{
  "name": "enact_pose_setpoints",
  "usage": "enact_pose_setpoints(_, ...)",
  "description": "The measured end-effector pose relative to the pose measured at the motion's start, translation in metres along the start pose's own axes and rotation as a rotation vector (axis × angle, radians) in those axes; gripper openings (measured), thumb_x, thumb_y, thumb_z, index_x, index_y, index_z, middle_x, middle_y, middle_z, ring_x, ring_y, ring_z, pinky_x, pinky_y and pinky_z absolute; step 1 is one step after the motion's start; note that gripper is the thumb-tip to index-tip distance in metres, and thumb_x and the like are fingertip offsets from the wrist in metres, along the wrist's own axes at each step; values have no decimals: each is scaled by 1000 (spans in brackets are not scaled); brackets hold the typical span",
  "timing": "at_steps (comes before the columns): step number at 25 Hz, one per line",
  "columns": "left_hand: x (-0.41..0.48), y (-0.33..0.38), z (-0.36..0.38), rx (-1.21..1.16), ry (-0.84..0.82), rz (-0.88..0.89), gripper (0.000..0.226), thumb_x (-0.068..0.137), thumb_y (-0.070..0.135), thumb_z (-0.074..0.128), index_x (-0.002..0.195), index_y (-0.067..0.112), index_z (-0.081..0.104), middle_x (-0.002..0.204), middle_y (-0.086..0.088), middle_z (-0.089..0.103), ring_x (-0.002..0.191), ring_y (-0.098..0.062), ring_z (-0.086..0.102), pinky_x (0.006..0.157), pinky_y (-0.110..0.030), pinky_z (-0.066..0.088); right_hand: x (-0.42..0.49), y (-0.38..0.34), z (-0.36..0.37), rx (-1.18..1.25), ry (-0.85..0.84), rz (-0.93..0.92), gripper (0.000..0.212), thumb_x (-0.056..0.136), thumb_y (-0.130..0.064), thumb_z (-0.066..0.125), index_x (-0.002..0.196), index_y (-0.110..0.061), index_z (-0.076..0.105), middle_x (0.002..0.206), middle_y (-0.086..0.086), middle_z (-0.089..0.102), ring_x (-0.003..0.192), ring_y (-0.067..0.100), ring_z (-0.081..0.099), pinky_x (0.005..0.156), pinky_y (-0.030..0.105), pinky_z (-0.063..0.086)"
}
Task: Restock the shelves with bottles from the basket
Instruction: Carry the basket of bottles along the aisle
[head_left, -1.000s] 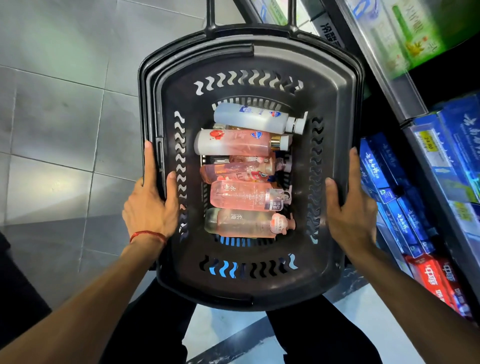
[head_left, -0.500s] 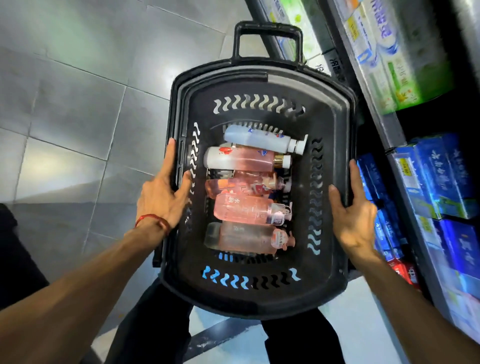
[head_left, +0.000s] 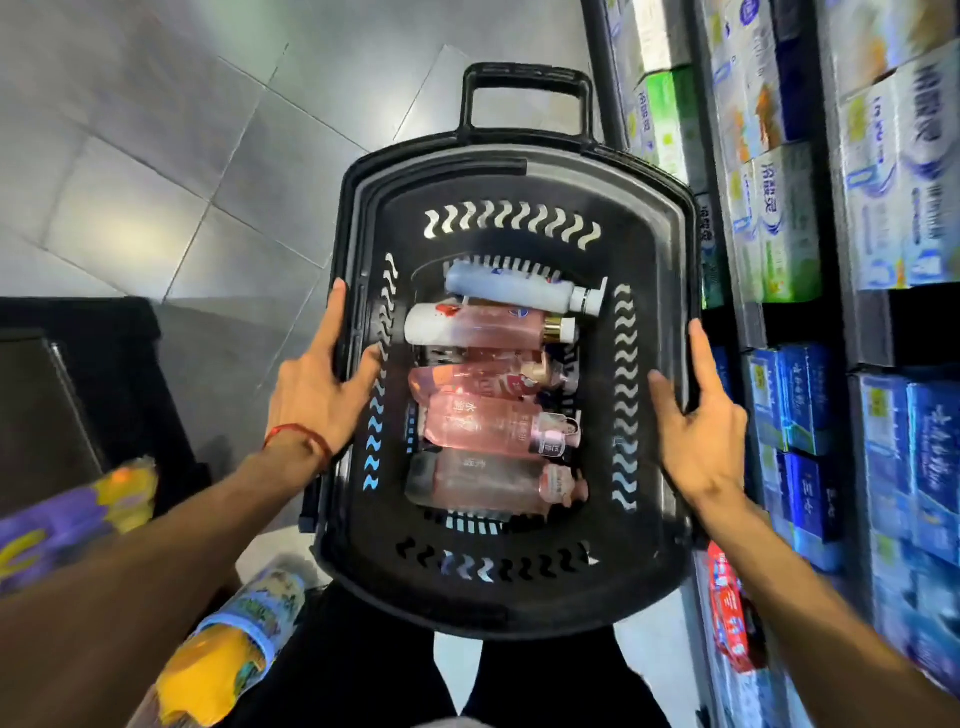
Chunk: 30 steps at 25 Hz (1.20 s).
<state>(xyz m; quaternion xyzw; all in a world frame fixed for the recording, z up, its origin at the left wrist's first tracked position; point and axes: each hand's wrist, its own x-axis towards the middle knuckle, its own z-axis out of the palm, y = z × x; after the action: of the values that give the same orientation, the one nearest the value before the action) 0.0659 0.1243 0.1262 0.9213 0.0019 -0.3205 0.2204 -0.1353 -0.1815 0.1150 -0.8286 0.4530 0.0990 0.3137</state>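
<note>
A black plastic basket (head_left: 519, 171) hangs in front of me, its pull handle (head_left: 527, 88) pointing away. Several bottles lie side by side on its bottom, caps to the right: a pale blue-white bottle (head_left: 509, 288) farthest, a pink bottle with a white base (head_left: 478, 325), two pink bottles (head_left: 483, 428) and a clear pinkish bottle (head_left: 478, 480) nearest. My left hand (head_left: 317, 395) grips the left rim, thumb inside. My right hand (head_left: 696, 441) grips the right rim the same way. The store shelves (head_left: 779, 322) stand close on the right.
The shelves hold green-white boxes (head_left: 784, 223) above, blue boxes (head_left: 800, 400) lower and red packs (head_left: 727, 603) near the floor. A dark cabinet (head_left: 78, 374) and colourful packages (head_left: 234, 639) sit at lower left. Grey tile floor (head_left: 182, 156) stretches beyond the basket.
The view has tilted up and the basket sits lower and farther right in the frame, with its whole handle now showing. Both hands keep their hold on the rims. Packages appeared at lower left.
</note>
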Motion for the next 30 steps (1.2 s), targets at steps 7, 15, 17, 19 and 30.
enact_pose_setpoints(7, -5, 3, -106, -177, 133, -33, 78, 97, 35, 61, 158, 50, 14, 81, -10, 58, 68, -38, 59, 91, -42, 51, 16, -132, -40, -63, -3, -182, 68, 106, -42, 55, 163, -43, 19, 51, 15, 45, 45, 26, 35, 54, 39, 40)
enact_pose_setpoints(15, 60, 57, -196, -263, 276, -62, 78, 97, 33, 61, 158, 51, 17, 114, -18, 70, 103, -41, 59, 106, -44, 41, 114, -251, -72, -3, -5, -366, 63, 107, -38, 54, 163, -39, 25, 56, 9, 45, 48, 22, 36, 46, 36, 30)
enact_pose_setpoints(17, 83, 81, -215, -228, 289, -60, 79, 95, 41, 58, 156, 56, 11, 117, -15, 70, 105, -42, 58, 105, -48, 43, 149, -281, -81, 54, -31, -415, 64, 106, -31, 57, 163, -34, 27, 90, 20, 74, 71, 32, 67, 59, 42, 48)
enact_pose_setpoints(19, 112, 107, -238, -217, 328, -76, 79, 93, 44, 56, 155, 58, 10, 117, -21, 72, 110, -47, 61, 100, -52, 49, 187, -311, -93, 66, -90, -431, 63, 108, -33, 54, 164, -34, 25, 121, 20, 73, 93, 33, 70, 75, 40, 48)
enact_pose_setpoints(30, 234, 197, -318, -338, 437, -100, 77, 97, 35, 58, 157, 54, 12, 73, -2, 61, 57, -38, 59, 63, -37, 56, 338, -471, -147, -10, -88, -502, 60, 110, -36, 45, 164, -40, 19, 52, 6, 42, 40, 21, 36, 45, 39, 51)
